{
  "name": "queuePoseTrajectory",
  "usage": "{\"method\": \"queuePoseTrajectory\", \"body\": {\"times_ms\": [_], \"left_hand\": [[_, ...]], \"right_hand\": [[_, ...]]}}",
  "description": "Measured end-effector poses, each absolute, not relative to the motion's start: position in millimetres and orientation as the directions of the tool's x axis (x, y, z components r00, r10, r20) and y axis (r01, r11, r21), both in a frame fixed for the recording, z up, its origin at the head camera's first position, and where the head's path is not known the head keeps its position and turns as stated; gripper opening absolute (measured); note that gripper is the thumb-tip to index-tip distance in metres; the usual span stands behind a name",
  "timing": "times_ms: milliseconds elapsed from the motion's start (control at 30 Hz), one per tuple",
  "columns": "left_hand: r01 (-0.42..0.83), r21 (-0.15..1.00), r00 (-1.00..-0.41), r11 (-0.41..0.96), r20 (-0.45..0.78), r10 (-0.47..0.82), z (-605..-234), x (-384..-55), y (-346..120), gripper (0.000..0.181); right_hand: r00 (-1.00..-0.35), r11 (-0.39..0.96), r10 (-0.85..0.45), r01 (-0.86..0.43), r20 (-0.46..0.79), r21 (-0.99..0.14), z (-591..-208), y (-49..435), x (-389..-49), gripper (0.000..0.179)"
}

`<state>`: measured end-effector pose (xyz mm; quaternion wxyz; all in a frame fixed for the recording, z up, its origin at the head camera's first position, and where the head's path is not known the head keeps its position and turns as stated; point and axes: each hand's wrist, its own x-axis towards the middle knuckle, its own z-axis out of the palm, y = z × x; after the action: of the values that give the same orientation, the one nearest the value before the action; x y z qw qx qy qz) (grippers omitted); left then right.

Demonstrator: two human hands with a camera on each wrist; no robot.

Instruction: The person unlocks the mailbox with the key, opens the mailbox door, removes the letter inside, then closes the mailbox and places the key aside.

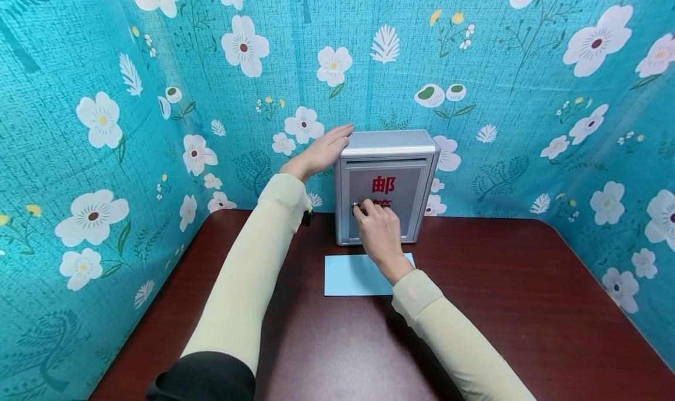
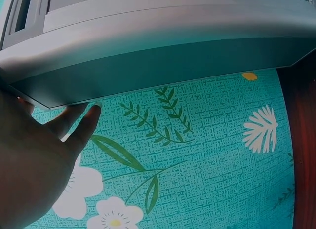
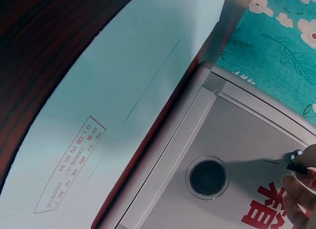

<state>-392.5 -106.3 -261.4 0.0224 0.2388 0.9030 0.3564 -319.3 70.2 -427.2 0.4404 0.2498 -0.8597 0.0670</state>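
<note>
A silver-grey metal mailbox (image 1: 358, 210) with red characters on its door stands upright at the back of the table. My left hand (image 1: 321, 152) rests with straight fingers against the box's upper left corner; in the left wrist view its fingers (image 2: 84, 130) reach along the side wall. At the left part of the door, my right hand (image 1: 379, 228) pinches a small dark key (image 3: 297, 168) at the metal lock (image 3: 296, 154). The fingers cover much of the key and some of the lettering. A dark round window (image 3: 208, 177) sits lower on the door.
A pale blue envelope (image 1: 353, 275) lies flat on the dark red-brown table (image 1: 506, 284) just in front of the mailbox, partly under my right wrist. Behind and on both sides hangs a turquoise flowered cloth (image 1: 369, 84). The mailbox has a slot (image 1: 387, 162) near its top.
</note>
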Motion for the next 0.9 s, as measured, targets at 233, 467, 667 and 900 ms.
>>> {"method": "queuePoseTrajectory", "body": {"times_ms": [233,467,667,900], "left_hand": [[0.423,0.639,-0.883,0.642,0.132,0.451,-259.0,-390.7,-106.4,0.055],[0.415,0.629,-0.888,0.658,0.12,0.445,-260.1,-390.7,-107.3,0.056],[0.4,0.618,-0.896,0.677,0.107,0.432,-261.3,-392.2,-107.3,0.057],[0.409,0.598,-0.894,0.689,0.114,0.432,-261.5,-391.8,-106.7,0.057]], "right_hand": [[-0.502,0.872,-0.361,-0.48,0.786,0.094,-428.0,70.2,-320.8,0.025],[-0.518,0.872,-0.362,-0.482,0.775,0.085,-428.9,69.8,-320.2,0.024],[-0.519,0.874,-0.355,-0.48,0.778,0.079,-428.6,69.4,-319.2,0.023],[-0.523,0.874,-0.346,-0.481,0.779,0.065,-428.6,69.2,-319.2,0.022]]}}
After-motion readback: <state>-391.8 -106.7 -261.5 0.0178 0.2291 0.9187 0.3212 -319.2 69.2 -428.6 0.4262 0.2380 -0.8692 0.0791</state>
